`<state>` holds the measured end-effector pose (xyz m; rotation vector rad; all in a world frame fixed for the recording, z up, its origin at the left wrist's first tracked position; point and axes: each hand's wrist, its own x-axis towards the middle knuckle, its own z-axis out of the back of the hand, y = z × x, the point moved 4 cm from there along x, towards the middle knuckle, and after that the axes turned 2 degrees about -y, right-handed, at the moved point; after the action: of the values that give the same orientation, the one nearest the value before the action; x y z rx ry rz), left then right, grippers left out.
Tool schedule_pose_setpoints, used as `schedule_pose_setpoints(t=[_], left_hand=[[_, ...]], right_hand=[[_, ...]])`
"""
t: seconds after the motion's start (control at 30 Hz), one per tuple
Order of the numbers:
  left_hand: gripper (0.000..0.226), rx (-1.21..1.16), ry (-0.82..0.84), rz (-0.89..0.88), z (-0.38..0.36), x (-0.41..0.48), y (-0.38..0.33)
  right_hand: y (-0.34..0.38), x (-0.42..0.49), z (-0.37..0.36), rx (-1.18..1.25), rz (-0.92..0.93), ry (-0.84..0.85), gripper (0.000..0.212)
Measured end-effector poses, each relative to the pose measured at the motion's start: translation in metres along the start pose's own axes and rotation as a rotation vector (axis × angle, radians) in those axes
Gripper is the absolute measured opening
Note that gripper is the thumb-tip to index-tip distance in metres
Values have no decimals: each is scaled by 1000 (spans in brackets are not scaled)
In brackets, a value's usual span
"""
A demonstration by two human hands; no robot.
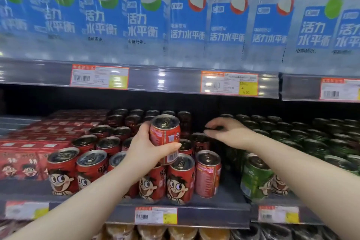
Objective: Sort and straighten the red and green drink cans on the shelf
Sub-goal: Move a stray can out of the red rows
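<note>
Far cans sit in shadow, and whether the right hand, fingers bent over a dark can top, has a grip on it cannot be told. Water bottles fill the level above; red cartons lie left. The left hand clamps a red can, barcode facing near, above the red cans on the shelf; green cans stand right.

shelf grey, carrying three blocks of stock | red cartons lying stacked at left | red cans standing upright in rows at centre | green cans standing at right, a bare strip separating them from the red | price tags sitting along the front rail
</note>
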<state>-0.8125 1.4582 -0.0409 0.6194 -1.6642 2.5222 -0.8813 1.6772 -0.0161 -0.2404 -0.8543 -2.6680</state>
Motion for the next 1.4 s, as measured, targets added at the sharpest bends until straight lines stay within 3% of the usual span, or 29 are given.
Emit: schedule_pose_setpoints(t=[0.1,0.2,0.33,0.43,0.53,0.77,1.0,1.13,1.27,1.4], left_hand=[[64,29,3,-10,-10,9,-4],[62,58,1,-21,-26,18,-7],[68,86,50,-8,-37,30,-10],[81,179,32,-27,-25,36,-13],[74,273,-10,16,-7,36,-2],[72,541,125,15,-7,32,24],[73,600,171,84,-9,31,39],[66,682,193,98,-10,31,39],[65,732,187,99,-11,31,37],[63,723,187,104,-10,30,39]], right_hand=[[27,8,-8,269,50,156,55],[56,11,-18,266,203,283,76],[70,20,-9,115,347,173,50],[63,34,-4,251,309,122,36],[53,53,-4,370,232,77,32],[35,78,-28,357,168,53,32],[35,85,-24,274,143,130,41],[36,87,-25,148,146,166,32],[27,97,-40,25,66,155,50],[9,101,-68,-8,-56,284,77]])
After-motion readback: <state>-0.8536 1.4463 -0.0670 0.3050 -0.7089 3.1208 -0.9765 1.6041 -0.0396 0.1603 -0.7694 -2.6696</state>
